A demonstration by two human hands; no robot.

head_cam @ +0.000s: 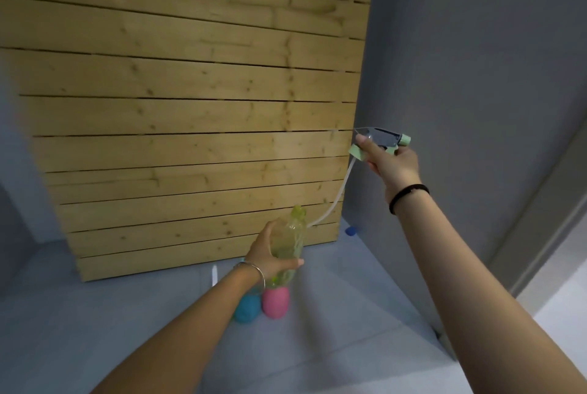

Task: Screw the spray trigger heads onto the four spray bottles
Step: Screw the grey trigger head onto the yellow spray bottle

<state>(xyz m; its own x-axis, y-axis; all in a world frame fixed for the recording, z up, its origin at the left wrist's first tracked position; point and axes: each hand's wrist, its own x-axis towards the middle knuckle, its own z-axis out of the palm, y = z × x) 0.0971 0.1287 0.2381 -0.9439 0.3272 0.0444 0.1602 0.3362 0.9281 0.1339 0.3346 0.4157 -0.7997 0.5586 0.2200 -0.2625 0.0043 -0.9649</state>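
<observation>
My left hand (270, 255) grips a clear yellow-green spray bottle (290, 241) around its body, holding it up with the open neck at the top. My right hand (392, 164) is raised to the upper right and holds a grey and pale-green trigger head (381, 141). Its white dip tube (333, 199) curves down to the left, and the tube's tip lies at the bottle's neck. Below my left wrist a pink bottle (275, 302) and a blue bottle (247, 308) stand on the grey surface, partly hidden by my arm.
A wooden slatted panel (190, 107) stands upright behind the bottles. A grey wall (476, 75) closes the right side. A small blue object (350, 230) lies at the foot of that wall. A short white piece (214, 274) lies near the panel's base.
</observation>
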